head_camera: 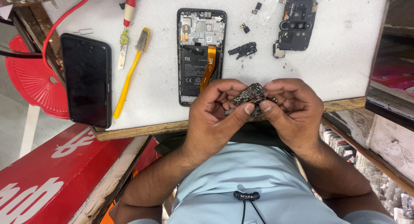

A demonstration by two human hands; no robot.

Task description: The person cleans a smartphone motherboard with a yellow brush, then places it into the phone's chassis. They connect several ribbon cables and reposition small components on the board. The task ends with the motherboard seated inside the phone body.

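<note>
Both hands are pinching a small circuit board (251, 96) betw. fingertips, just above the surface (164, 94) edge: left hand (215, 114) gripping its left side, right hand (293, 110) its right. Opened phone (201, 56) is lying just behind, yellow toothbrush (131, 71) to its left.

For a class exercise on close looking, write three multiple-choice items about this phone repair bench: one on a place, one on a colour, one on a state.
1. Where does the toothbrush lie?
A. between the intact phone and the opened phone
B. right of the camera cover
C. on the red stool

2. What colour is the toothbrush handle?
A. blue
B. yellow
C. green

3. What do the left hand and right hand hold?
A. nothing
B. a screwdriver
C. a small circuit board

Answers: 1 A, it lies on the white mat between them; 2 B, the handle is plainly yellow; 3 C, both hands' fingertips pinch the board.
</note>
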